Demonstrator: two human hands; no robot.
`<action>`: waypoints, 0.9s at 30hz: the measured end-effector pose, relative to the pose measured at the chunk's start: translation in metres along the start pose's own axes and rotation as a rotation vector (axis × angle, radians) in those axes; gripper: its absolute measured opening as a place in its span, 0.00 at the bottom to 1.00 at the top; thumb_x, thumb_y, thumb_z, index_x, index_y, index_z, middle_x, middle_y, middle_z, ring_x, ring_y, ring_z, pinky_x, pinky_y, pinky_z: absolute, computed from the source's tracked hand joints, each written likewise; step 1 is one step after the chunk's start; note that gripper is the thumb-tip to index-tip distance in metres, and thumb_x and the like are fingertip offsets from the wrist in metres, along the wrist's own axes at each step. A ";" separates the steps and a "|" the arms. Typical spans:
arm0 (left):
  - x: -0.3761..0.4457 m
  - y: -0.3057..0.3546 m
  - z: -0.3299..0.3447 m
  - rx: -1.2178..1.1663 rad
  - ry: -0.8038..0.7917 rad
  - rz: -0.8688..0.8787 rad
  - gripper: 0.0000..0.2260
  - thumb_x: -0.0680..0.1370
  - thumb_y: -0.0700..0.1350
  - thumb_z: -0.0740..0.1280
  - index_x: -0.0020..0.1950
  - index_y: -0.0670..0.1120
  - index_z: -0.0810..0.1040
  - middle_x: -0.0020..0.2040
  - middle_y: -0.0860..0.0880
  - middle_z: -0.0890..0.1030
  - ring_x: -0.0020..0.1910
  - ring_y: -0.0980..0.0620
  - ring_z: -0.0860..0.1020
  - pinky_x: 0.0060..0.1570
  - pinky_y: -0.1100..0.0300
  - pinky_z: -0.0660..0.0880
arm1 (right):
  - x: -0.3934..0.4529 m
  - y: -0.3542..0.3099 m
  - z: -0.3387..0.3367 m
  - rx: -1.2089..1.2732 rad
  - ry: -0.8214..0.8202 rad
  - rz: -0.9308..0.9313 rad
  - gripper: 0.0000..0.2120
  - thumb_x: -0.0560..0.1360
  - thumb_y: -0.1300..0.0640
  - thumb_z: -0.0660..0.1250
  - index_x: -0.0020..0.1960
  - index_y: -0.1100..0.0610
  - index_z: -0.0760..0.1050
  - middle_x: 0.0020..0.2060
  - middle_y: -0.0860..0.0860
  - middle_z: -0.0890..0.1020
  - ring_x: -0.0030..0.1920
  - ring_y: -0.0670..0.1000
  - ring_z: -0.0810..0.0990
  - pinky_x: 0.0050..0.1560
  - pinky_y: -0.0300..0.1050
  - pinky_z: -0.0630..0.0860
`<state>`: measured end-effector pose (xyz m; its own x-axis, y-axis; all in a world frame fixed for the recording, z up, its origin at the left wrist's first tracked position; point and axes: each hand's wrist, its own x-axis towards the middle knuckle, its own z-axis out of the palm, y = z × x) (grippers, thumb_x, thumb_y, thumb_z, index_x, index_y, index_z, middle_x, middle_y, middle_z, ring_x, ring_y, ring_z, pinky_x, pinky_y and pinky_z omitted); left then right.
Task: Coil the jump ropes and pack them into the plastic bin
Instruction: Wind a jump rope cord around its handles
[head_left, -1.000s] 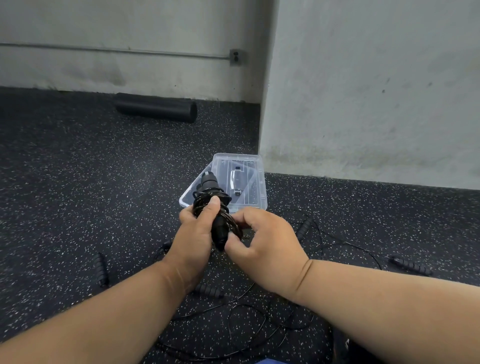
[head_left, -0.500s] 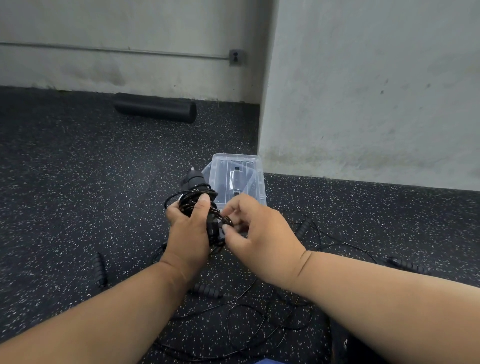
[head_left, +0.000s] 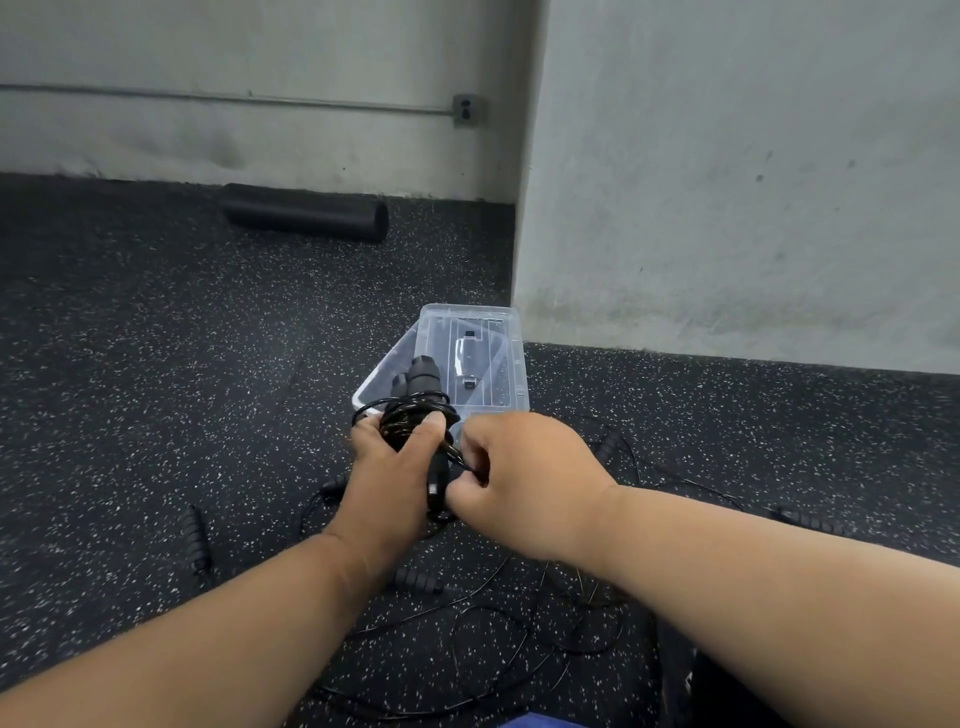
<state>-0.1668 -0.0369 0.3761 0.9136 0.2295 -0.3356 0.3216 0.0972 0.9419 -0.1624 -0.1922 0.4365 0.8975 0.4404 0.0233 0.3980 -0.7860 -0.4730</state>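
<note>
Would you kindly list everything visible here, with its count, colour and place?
coiled jump rope: one, black, held in front of the bin
plastic bin: one, clear, on the floor by the wall corner
loose jump ropes: count unclear, black, tangled on the floor beneath the arms
foam roller: one, black, by the far wall
outlet: one, grey, on the far wall
left hand: grips the coil
right hand: pinches the cord
</note>
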 end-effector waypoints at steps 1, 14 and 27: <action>0.001 0.002 0.000 -0.022 -0.015 -0.026 0.30 0.76 0.60 0.72 0.72 0.51 0.63 0.59 0.43 0.82 0.51 0.45 0.84 0.46 0.46 0.83 | 0.000 0.001 0.001 0.074 0.005 0.015 0.10 0.72 0.51 0.67 0.38 0.53 0.69 0.30 0.47 0.76 0.32 0.48 0.73 0.33 0.45 0.69; 0.005 0.025 -0.005 -0.218 -0.211 -0.051 0.35 0.72 0.63 0.74 0.72 0.44 0.72 0.62 0.38 0.83 0.57 0.45 0.83 0.64 0.44 0.77 | 0.010 0.005 -0.020 1.237 -0.275 0.338 0.01 0.70 0.57 0.68 0.41 0.52 0.76 0.38 0.48 0.78 0.34 0.44 0.73 0.37 0.41 0.67; -0.006 0.019 -0.004 -0.209 -0.208 -0.196 0.21 0.81 0.50 0.70 0.71 0.44 0.70 0.50 0.43 0.84 0.41 0.50 0.84 0.38 0.55 0.81 | 0.017 0.010 -0.065 0.166 -0.576 0.116 0.12 0.78 0.48 0.68 0.39 0.52 0.73 0.31 0.48 0.71 0.32 0.48 0.67 0.36 0.45 0.66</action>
<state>-0.1671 -0.0321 0.3958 0.8777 -0.0135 -0.4791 0.4576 0.3210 0.8292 -0.1306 -0.2210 0.4890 0.6678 0.5566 -0.4943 0.2274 -0.7848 -0.5765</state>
